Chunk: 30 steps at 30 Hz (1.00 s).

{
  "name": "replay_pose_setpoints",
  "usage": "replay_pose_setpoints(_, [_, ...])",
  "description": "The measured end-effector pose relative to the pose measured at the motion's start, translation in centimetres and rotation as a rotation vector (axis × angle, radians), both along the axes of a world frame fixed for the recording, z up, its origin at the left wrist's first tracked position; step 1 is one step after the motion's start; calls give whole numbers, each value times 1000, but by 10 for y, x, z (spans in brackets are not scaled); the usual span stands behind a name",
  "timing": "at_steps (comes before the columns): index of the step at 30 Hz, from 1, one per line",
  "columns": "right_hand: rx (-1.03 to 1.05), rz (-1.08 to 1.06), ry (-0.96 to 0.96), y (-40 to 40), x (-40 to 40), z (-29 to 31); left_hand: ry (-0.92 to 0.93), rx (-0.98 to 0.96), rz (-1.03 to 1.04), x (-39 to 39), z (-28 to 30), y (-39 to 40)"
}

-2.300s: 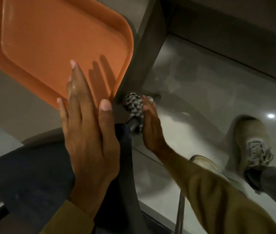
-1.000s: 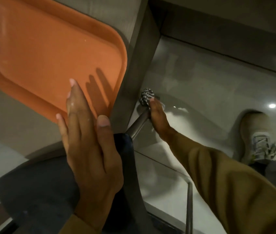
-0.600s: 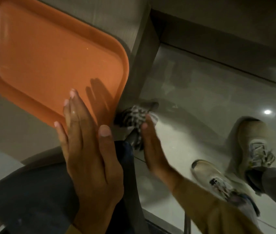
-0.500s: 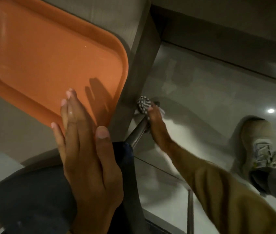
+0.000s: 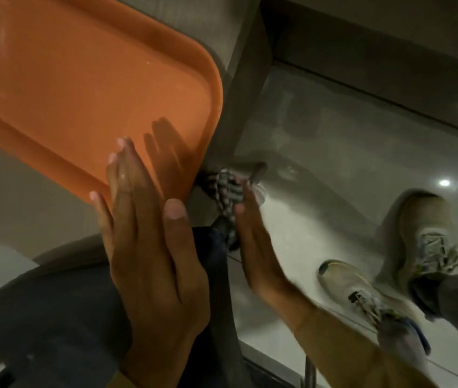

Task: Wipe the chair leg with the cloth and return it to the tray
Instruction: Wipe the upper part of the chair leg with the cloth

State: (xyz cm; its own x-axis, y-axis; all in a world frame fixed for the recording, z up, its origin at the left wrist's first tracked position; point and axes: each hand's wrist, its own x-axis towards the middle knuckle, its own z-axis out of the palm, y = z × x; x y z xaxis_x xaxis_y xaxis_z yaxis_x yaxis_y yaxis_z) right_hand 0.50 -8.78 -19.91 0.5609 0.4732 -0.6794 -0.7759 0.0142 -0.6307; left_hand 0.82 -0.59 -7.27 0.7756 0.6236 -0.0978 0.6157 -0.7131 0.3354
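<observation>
We see one tray (image 5: 76, 79) at ten o'clock, one cloth (image 5: 223, 191) gripped by our right hand (image 5: 258, 247), left hand (image 5: 149, 264) flat, fingers together.

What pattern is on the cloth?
The cloth has a dark-and-light checked pattern, seen in the head view, though blurred.

One head-worn view looks steeply down, close over tray (image 5: 54, 79) and floor (image 5: 334, 163).

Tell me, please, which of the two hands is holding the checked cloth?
The right hand holds the checked cloth against the chair leg. The left hand lies flat and empty on the chair seat.
</observation>
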Motion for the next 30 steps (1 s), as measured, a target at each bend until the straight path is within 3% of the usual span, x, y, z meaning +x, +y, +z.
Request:
replay_pose_setpoints(4, [-272,84,131,15,43,-70,-32,-78,35,-1,-3,0])
replay_pose_setpoints(7, [-348,232,-40,3,44,-68,-44,-71,41,-1,-6,3])
replay_pose_setpoints(10, [-325,218,-233,-18,42,-17,-47,-82,60,0,-4,1])
replay_pose_setpoints(15, [-77,73,-320,-44,15,101,-40,-79,51,1,-5,1])
replay_pose_setpoints(18, [-57,73,-256,-43,4,120,-50,-81,59,1,-5,1])
replay_pose_setpoints(22, [50,65,-51,-44,19,91,-45,-65,80,-1,-7,0])
replay_pose_setpoints(30, [-108,85,7,-28,28,72,-32,-74,87,-1,-6,0])
